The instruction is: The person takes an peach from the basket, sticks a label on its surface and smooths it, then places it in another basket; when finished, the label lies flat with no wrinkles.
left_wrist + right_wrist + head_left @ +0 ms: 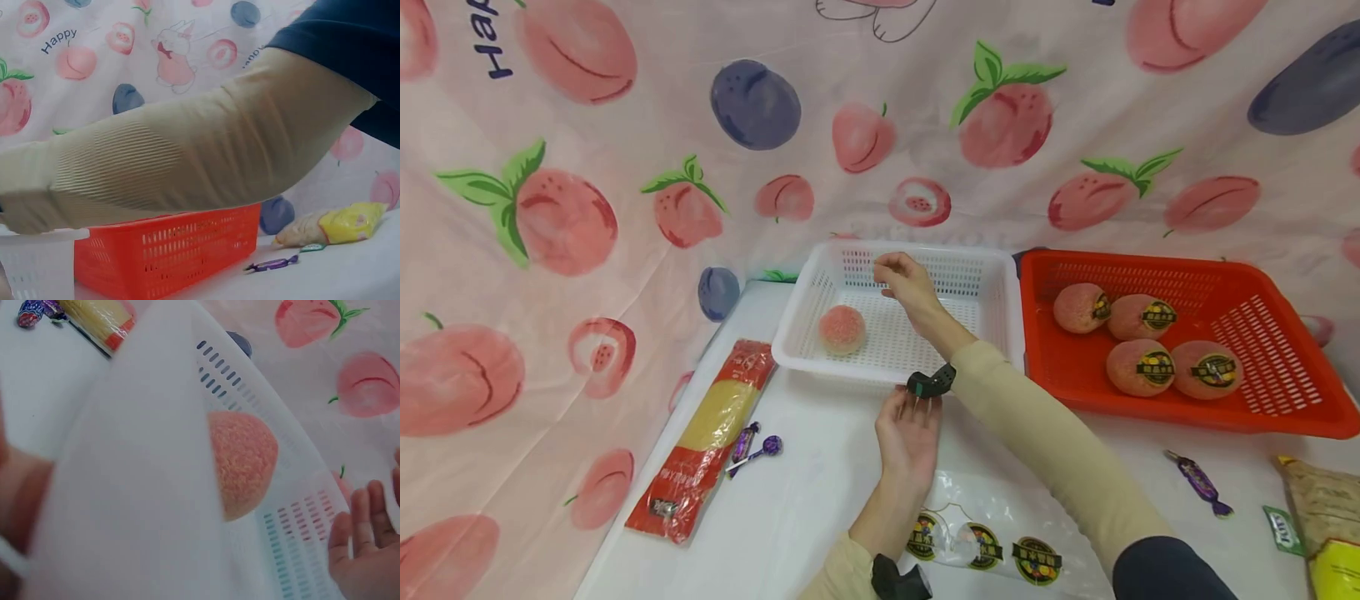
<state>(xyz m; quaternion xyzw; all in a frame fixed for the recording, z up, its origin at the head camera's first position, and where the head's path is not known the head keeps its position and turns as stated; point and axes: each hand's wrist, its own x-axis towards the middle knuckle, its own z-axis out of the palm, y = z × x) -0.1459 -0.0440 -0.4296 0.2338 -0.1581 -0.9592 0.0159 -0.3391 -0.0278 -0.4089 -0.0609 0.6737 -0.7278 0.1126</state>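
A peach-like round fruit (842, 330) with no sticker in sight sits at the left inside the white basket (1011, 308). My right hand (906, 287) hovers over that basket, fingers loosely bent and holding nothing; its spread fingers show at the edge of the right wrist view. Palm up, my left hand (910, 437) lies by the basket's front wall, below the right wrist, with relaxed, empty fingers. On the table before me, a clear plastic sheet (951, 562) carries several round black-and-gold stickers (1037, 561). The right forearm partly covers this sheet.
To the right, a red basket (1285, 421) holds several fruits (1138, 367) bearing stickers. A noodle packet (707, 442), a lollipop (771, 445) and a purple-wrapped candy (745, 442) lie left. Another wrapped candy (1201, 483), a green packet (1282, 530) and a yellow-and-tan bag (1333, 517) lie right.
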